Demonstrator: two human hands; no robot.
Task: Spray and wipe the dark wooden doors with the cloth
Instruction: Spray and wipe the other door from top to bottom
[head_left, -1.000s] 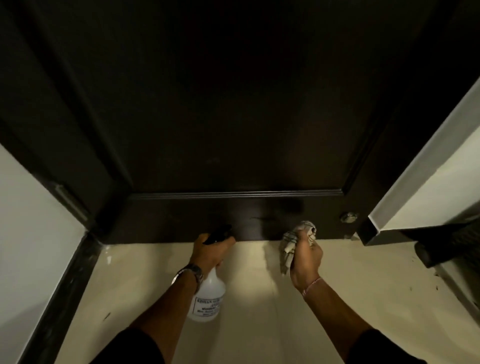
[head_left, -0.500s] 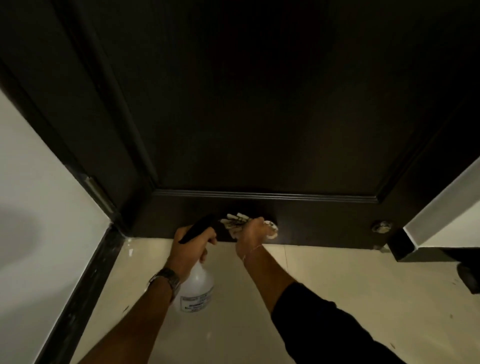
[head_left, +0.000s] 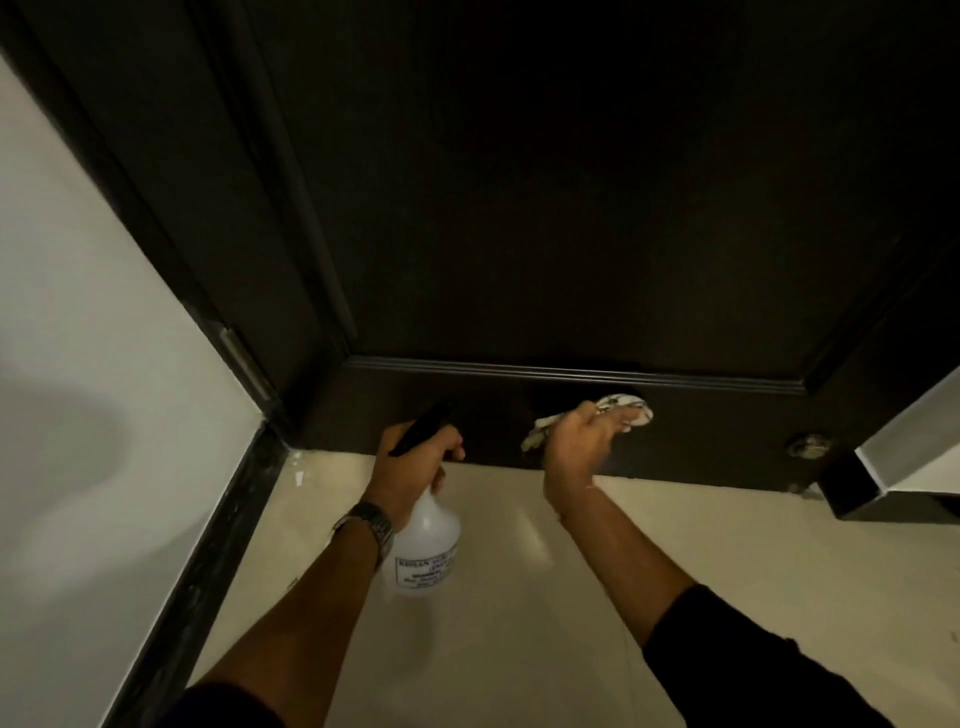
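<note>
The dark wooden door (head_left: 571, 234) fills the upper view, its bottom rail just above the floor. My right hand (head_left: 582, 444) presses a pale patterned cloth (head_left: 623, 410) against that bottom rail, fingers curled round the bunched fabric. My left hand (head_left: 415, 462) grips the black trigger head of a white spray bottle (head_left: 428, 551), which hangs below the hand near the door's foot. A watch sits on my left wrist.
A white wall (head_left: 78, 338) with a dark skirting board (head_left: 208, 561) runs along the left. A hinge (head_left: 244, 364) shows on the door frame. A round metal door stop (head_left: 808, 447) sits low at the right beside another white wall corner (head_left: 909, 447). Cream floor tiles (head_left: 545, 623) lie below.
My right hand with the cloth swept left along the bottom rail, then back to the right. The view shifted left. My left hand stays on the bottle.
</note>
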